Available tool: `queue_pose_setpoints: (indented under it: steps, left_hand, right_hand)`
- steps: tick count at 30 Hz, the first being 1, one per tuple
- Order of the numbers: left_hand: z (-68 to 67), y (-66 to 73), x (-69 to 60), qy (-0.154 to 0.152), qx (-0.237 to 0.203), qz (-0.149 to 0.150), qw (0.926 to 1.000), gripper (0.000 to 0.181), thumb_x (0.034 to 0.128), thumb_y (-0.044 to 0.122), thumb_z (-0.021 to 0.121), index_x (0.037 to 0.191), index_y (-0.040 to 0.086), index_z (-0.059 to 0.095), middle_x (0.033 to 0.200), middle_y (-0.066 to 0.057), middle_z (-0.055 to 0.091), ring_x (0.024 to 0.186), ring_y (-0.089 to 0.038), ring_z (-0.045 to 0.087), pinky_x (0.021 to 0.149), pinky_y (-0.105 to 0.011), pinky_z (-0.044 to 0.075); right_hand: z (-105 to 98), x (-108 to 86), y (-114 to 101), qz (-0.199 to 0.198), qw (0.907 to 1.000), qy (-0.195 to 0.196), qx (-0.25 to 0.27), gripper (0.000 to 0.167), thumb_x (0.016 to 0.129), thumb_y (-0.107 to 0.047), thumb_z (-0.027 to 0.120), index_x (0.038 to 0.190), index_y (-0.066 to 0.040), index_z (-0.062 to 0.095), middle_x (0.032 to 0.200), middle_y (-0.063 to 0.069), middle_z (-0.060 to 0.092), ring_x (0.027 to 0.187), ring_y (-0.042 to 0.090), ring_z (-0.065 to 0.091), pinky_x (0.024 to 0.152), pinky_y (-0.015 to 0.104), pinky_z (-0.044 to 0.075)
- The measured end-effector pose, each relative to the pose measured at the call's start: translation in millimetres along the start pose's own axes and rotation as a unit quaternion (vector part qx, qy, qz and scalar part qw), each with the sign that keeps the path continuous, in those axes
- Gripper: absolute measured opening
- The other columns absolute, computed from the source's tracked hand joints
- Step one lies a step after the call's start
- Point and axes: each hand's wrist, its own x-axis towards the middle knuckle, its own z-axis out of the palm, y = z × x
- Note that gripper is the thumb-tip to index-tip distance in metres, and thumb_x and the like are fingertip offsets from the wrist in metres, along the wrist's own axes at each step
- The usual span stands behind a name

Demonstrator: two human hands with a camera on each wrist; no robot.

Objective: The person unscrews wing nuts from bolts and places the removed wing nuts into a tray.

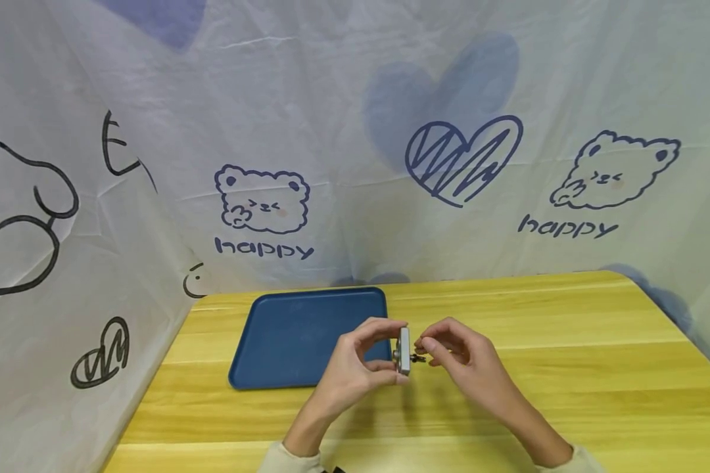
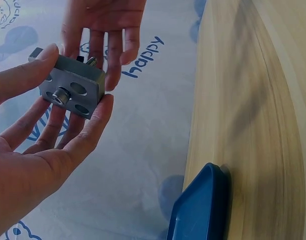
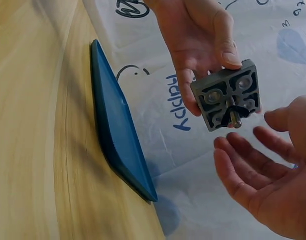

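Note:
A square grey metal block (image 1: 405,351) is gripped by its edges between the thumb and fingers of my left hand (image 1: 355,368). In the left wrist view the block (image 2: 75,85) shows round holes and a bolt head (image 2: 61,95) on its flat face. Its ribbed face, seen in the right wrist view, has a bolt shaft (image 3: 235,119) standing out with a small black piece (image 3: 237,110) around it. My right hand (image 1: 473,361) is beside that shaft, fingers bent loosely, apart from the block in the right wrist view, with nothing visible in its grasp.
A blue tray (image 1: 296,338) lies on the yellow wood-grain table (image 1: 568,341), behind and left of my hands. White cloth (image 1: 343,131) with printed hearts and bears hangs behind the table and along its sides.

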Motion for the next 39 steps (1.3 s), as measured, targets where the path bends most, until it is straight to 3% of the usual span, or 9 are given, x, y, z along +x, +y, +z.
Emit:
queue_pose_setpoints:
  steps: [3,9,12,17,23,28,39]
  left_hand:
    - [0.1,-0.1,0.2,-0.001,0.005,0.002,1.0000,0.066,0.0760,-0.016,0.082,0.135,0.008,0.065,0.133,-0.013,0.057,0.127,-0.029,0.056,0.089,-0.044,0.063]
    - [1.5,-0.6,-0.2,-0.017,0.017,0.014,0.9996,0.066,0.0754,-0.017,0.082,0.135,0.007,0.065,0.134,-0.013,0.057,0.126,-0.028,0.056,0.091,-0.044,0.062]
    - [2.5,-0.4,-0.5,-0.026,0.022,0.018,0.9993,0.065,0.0755,-0.016,0.083,0.134,0.006,0.065,0.134,-0.014,0.056,0.127,-0.030,0.055,0.091,-0.045,0.062]
    - [4.0,-0.9,-0.6,-0.036,0.024,0.013,0.9990,0.066,0.0763,-0.016,0.082,0.135,0.007,0.064,0.136,-0.013,0.056,0.127,-0.029,0.054,0.092,-0.044,0.061]
    - [5.1,-2.0,-0.8,-0.040,0.025,0.013,0.9988,0.067,0.0760,-0.018,0.081,0.136,0.007,0.064,0.137,-0.013,0.056,0.126,-0.028,0.054,0.092,-0.044,0.062]
    - [5.8,-2.6,-1.0,-0.037,0.023,0.011,0.9990,0.067,0.0755,-0.018,0.082,0.136,0.007,0.064,0.136,-0.013,0.056,0.126,-0.027,0.055,0.091,-0.044,0.062]
    - [4.4,1.2,-1.0,-0.019,0.016,0.007,0.9997,0.066,0.0754,-0.013,0.085,0.134,0.011,0.065,0.132,-0.010,0.058,0.125,-0.027,0.058,0.089,-0.045,0.063]
  right_hand:
    - [-1,1.5,1,0.029,0.9994,-0.010,0.017,0.020,0.107,-0.023,0.058,0.112,-0.007,0.068,0.103,0.011,0.072,0.095,0.024,0.073,0.078,0.041,0.065]
    - [-2,2.5,6,0.071,0.9914,-0.087,0.068,0.033,0.110,-0.023,0.052,0.117,0.006,0.066,0.104,0.019,0.070,0.093,0.035,0.073,0.077,0.050,0.064]
    - [-2,2.5,7,0.105,0.9818,-0.113,0.110,0.039,0.111,-0.026,0.050,0.120,0.009,0.064,0.102,0.020,0.071,0.090,0.034,0.074,0.078,0.050,0.064]
    - [-6,1.5,7,0.162,0.9581,-0.142,0.189,0.043,0.111,-0.028,0.050,0.125,0.011,0.061,0.099,0.016,0.072,0.085,0.024,0.074,0.078,0.039,0.065]
    - [-8,1.7,10,0.178,0.9433,-0.159,0.230,0.033,0.108,-0.021,0.057,0.119,0.009,0.064,0.098,0.012,0.071,0.084,0.019,0.072,0.077,0.031,0.064]
    - [-8,2.4,10,0.177,0.9466,-0.138,0.232,0.028,0.104,-0.016,0.063,0.116,0.009,0.065,0.096,0.013,0.072,0.084,0.018,0.071,0.076,0.031,0.064]
    - [-5,1.6,0,0.124,0.9770,-0.076,0.156,0.028,0.099,-0.014,0.071,0.114,0.010,0.066,0.101,0.017,0.072,0.087,0.024,0.074,0.075,0.036,0.065]
